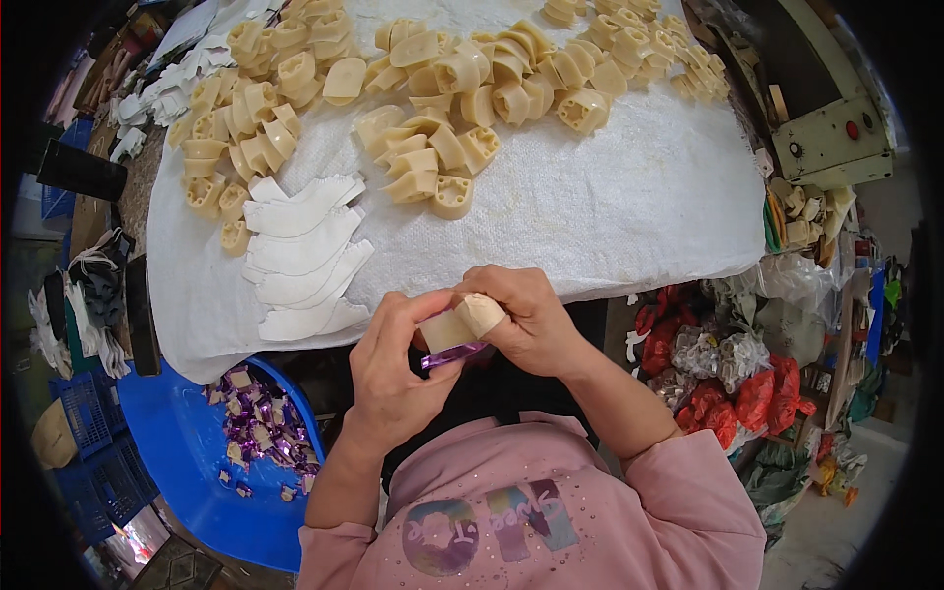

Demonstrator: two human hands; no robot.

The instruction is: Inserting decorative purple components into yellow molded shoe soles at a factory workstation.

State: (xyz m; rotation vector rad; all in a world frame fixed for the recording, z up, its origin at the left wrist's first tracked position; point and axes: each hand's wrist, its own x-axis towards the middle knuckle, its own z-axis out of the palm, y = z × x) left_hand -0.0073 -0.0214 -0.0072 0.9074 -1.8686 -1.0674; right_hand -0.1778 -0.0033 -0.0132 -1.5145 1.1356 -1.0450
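Note:
Above my lap, just off the table's near edge, a block-shaped shoe heel [449,334] shows a flat cream face and shiny purple covering along its lower edge. My left hand [391,346] is closed round its left side, fingers on top and thumb underneath. My right hand [526,320] grips it from the right. At the right thumb is a rounded beige piece [481,314]; whether it is a thumb cover or part of the heel, I cannot tell. Overlapping white curved cut pieces [305,258] lie on the table, nearest to my left hand.
Many bare cream heels [462,69] spread over the white woven cloth [610,197]. A blue basin [187,472] at lower left holds purple-covered heels [264,423]. Red and clear plastic bags [728,393] pile at right, below a metal box with a red button [831,138].

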